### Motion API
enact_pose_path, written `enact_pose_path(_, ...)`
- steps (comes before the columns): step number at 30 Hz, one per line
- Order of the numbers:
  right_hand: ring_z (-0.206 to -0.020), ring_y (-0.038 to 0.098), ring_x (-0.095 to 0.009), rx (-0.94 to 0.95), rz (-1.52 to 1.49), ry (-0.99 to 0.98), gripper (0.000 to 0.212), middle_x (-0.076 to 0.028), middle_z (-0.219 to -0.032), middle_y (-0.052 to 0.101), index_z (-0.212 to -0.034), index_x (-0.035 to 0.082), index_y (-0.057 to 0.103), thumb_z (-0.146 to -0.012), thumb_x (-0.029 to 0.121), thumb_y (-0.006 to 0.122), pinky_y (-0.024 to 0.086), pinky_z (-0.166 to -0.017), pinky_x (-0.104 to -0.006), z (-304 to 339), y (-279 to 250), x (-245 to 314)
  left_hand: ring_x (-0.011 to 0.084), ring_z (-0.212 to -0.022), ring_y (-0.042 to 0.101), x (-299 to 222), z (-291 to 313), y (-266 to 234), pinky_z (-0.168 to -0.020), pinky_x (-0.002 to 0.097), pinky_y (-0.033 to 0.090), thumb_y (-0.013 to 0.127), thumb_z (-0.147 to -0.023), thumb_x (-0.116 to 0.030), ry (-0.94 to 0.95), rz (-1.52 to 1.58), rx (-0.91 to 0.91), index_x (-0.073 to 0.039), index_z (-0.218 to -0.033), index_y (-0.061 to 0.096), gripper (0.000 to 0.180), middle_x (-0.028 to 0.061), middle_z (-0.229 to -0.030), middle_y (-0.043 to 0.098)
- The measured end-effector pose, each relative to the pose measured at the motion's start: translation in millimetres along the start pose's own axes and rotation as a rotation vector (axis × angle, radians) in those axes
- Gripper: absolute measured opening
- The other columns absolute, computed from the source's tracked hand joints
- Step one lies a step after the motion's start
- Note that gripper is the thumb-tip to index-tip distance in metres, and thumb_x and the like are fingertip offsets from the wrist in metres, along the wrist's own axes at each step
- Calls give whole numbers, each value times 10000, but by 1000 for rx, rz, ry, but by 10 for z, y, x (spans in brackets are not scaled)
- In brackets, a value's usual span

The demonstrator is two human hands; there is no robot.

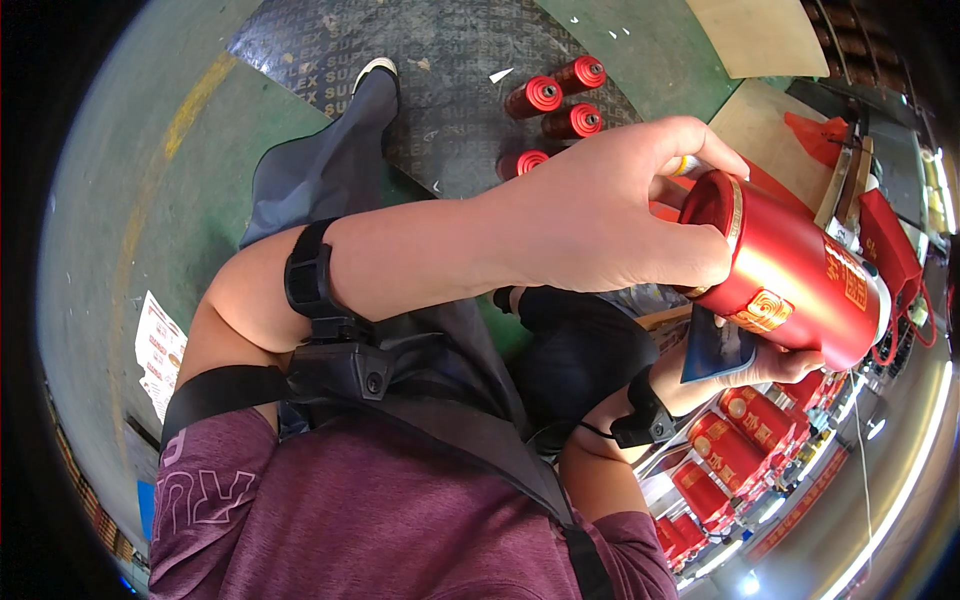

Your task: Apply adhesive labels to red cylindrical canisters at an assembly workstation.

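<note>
A shiny red canister [800,275] with gold markings and a gold band lies tilted between my two hands at the right. My left hand [655,205] reaches across from the left and is closed round the banded end, thumb on the near side and fingers on the far side. Below the canister, my right hand [770,368] has its fingers against the lower side, so it supports it there. A dark blue flat pointed piece [718,350] shows by my right hand; how it is held is hidden.
Several red canisters [573,122] stand on a dark patterned mat [440,110] on the green floor. Many red boxes [740,440] with gold print are stacked at the lower right. A tan board [755,35] lies at the top right. Printed paper [160,350] lies at the left.
</note>
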State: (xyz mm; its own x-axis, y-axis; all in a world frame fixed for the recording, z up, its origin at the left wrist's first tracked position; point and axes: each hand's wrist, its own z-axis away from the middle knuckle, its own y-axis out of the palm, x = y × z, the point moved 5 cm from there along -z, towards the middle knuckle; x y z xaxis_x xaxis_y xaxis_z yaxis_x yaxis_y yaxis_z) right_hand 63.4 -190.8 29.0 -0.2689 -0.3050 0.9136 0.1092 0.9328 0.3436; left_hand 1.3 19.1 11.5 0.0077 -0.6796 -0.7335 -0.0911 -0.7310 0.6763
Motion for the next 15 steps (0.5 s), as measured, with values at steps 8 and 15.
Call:
enact_pose_path(8,-1163,593,-304,-85,99,-67,855,-112,-1311,577,-1375,94,487,-787,691,659,503,-1006,-509,100,121,34,207,-1126,598,22,-7,-8,-959,323,501,718,-794,-201,12,4,11,64,-1334,454,657,180,-1222,586)
enact_pose_path(15,-1187,583,-302,-218,156,-117,854,-111,-1325,572,-1384,96,483,-791,686,657,491,-1021,-514,90,63,57,206,-1119,601,0,-14,7,-961,319,503,718,-802,-182,48,25,13,70,-1321,454,635,187,-1220,581)
